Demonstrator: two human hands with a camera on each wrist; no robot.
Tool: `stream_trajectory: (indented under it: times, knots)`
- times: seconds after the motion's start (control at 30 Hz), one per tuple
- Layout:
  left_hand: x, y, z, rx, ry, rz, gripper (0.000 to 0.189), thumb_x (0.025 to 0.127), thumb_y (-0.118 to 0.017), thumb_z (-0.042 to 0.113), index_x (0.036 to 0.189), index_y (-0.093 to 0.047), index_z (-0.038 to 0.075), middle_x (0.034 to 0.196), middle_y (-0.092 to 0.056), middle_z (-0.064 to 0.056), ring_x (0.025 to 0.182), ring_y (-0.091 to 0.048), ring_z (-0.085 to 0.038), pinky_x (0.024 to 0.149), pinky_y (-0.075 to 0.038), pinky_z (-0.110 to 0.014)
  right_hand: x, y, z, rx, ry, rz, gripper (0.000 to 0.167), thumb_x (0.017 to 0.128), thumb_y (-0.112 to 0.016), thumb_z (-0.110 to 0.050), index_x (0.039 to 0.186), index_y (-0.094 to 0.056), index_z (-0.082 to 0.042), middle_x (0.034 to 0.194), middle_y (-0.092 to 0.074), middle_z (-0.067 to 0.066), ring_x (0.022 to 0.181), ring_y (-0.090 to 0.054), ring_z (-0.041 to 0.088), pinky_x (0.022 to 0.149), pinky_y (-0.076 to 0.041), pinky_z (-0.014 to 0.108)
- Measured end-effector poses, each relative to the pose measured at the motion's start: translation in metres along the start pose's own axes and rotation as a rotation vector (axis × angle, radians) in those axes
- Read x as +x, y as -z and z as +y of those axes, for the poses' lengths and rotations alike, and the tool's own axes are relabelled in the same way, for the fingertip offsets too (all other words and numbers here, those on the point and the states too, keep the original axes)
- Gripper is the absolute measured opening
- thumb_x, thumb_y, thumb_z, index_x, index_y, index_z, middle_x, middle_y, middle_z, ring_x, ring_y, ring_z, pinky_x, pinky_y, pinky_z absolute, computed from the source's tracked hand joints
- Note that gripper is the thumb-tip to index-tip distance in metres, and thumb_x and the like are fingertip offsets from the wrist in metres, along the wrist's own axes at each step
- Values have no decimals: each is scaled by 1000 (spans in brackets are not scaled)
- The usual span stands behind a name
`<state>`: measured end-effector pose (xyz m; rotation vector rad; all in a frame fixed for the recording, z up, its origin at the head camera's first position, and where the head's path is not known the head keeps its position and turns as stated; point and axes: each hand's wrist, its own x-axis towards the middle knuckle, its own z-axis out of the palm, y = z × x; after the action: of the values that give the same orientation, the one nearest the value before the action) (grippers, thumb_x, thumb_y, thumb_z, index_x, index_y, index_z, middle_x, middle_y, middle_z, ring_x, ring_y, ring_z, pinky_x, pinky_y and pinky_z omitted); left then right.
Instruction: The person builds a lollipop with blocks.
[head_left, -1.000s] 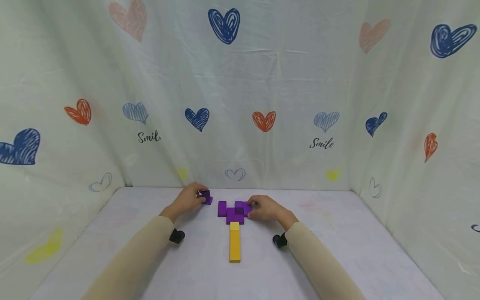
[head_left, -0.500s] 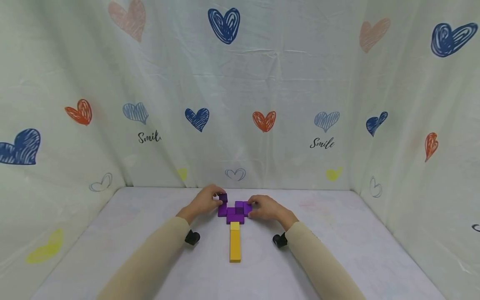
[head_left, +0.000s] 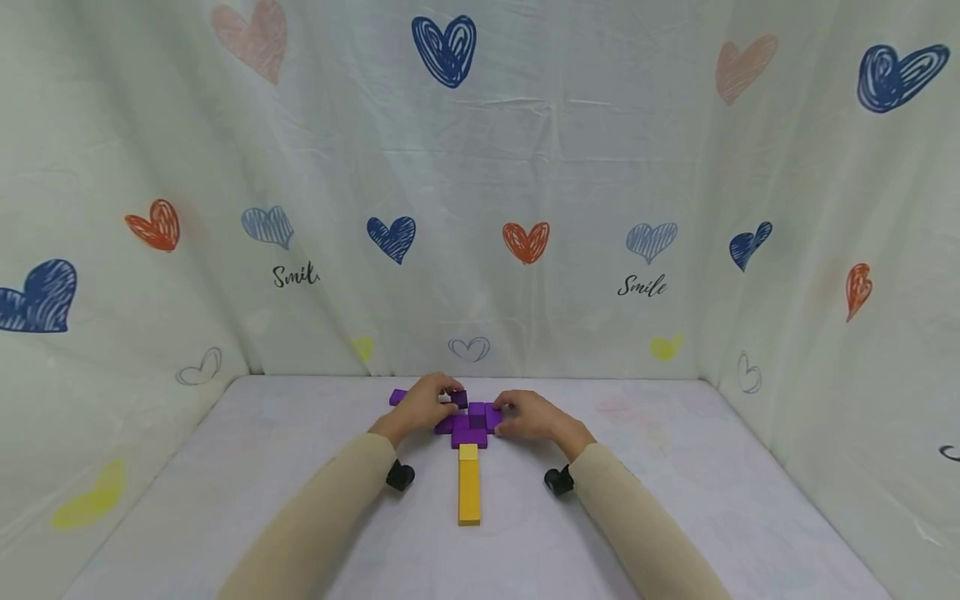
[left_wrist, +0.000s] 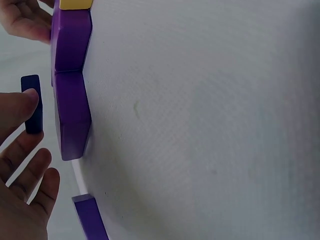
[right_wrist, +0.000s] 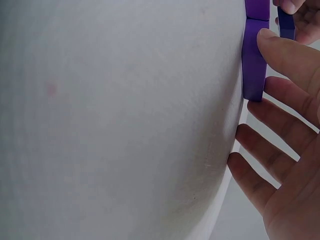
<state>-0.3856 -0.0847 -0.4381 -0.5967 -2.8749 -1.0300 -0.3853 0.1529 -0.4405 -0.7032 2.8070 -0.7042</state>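
My left hand (head_left: pixel 420 407) pinches a small dark purple block (left_wrist: pixel 34 117) between thumb and index finger, raised above the tabletop at the left of the purple group. The left wrist view shows its other fingers loosely bent. My right hand (head_left: pixel 528 417) holds the rightmost purple block (right_wrist: pixel 254 62) of that group, thumb on one side and fingertips at the other. A purple cube-like block (head_left: pixel 477 414) stands beside it. The wide front purple block (head_left: pixel 469 438) touches a column of yellow blocks (head_left: pixel 469 492) running toward me. My left fingers partly hide the group's left block (head_left: pixel 444 426).
Another purple block (head_left: pixel 397 397) lies apart, behind and left of my left hand, partly covered by it. A white cloth covers the table (head_left: pixel 600 533). Behind it and at both sides hangs a curtain (head_left: pixel 585 317) printed with hearts.
My left hand has moved right with its purple block, from beside the group to over its left part. The loose purple block stays behind at the left. My right hand keeps its place.
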Motion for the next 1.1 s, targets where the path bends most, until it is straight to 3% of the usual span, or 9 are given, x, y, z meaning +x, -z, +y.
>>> stream_trajectory:
  times: [0.33, 0.73, 1.1]
  knots:
    - [4, -4, -2, -1, 14, -24, 28, 86, -69, 8, 113, -67, 12, 108, -60, -6, 103, -56, -26, 93, -46, -43, -1, 1, -3, 7, -28, 3, 39, 84, -73, -29, 120, -63, -17, 126, -59, 3, 117, -51, 23, 105, -38, 45]
    - [5, -4, 2, -36, 85, -75, 28, 85, -69, 11, 114, -67, 12, 104, -59, -3, 95, -53, -21, 88, -47, -39, -3, 2, -4, 23, -26, -4, 39, 84, -73, -29, 120, -63, -16, 126, -59, 5, 118, -51, 25, 104, -38, 46]
    - [7, -3, 1, -50, 77, -114, 24, 86, -68, 10, 110, -69, 9, 100, -61, -3, 91, -55, -18, 86, -48, -37, -2, 1, -2, 3, -21, 1, 40, 84, -73, -30, 120, -63, -16, 126, -59, 4, 118, -51, 23, 105, -38, 44]
